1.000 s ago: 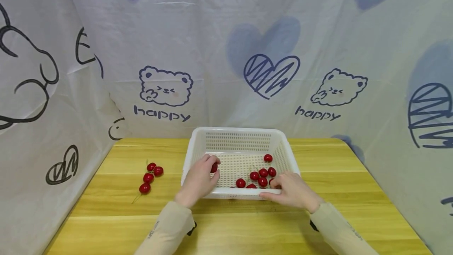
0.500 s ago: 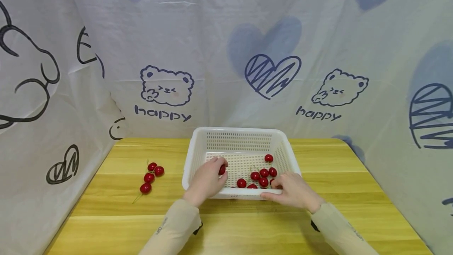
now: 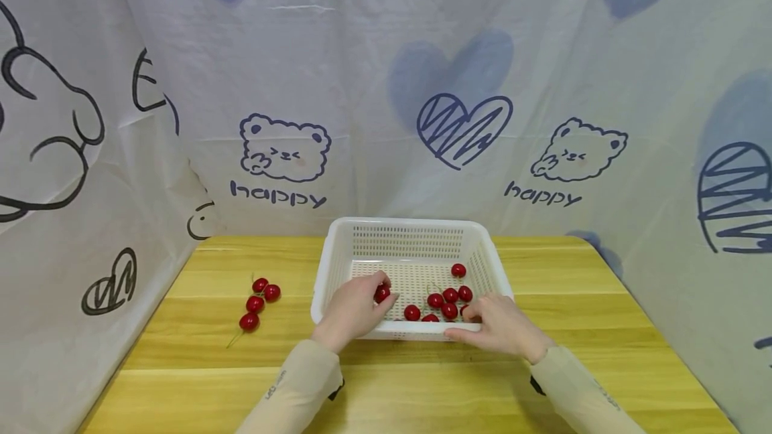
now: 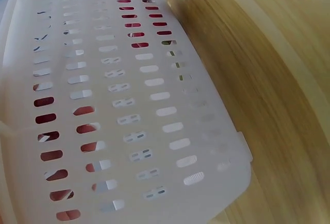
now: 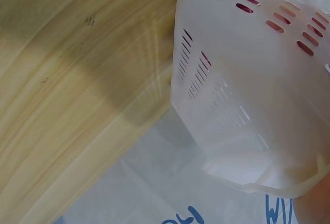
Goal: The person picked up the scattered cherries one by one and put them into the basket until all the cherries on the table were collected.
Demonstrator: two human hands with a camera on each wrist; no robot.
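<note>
A white plastic basket (image 3: 410, 222) with slotted walls stands on the table. My left hand (image 3: 354, 305) reaches over its front left into the inside. A red cherry (image 3: 382, 293) lies between that hand's fingers and thumb, with the thumb spread away from it. My right hand (image 3: 503, 327) grips the front rim at the right, thumb outside and fingers inside. Several more cherries (image 3: 449, 311) lie in the right half of the basket; the front wall hides some partly. Both wrist views show mainly the basket's outer wall (image 4: 206, 100), with red through the slots.
Left of the basket, several cherries (image 3: 254, 303) with stems lie in a rough row on the wooden table (image 3: 410, 387). A printed cloth (image 3: 374, 86) hangs behind the table and along its sides.
My left hand has moved right inside the basket with the cherry, and its thumb has then spread away from the cherry. The right hand stays on the rim.
</note>
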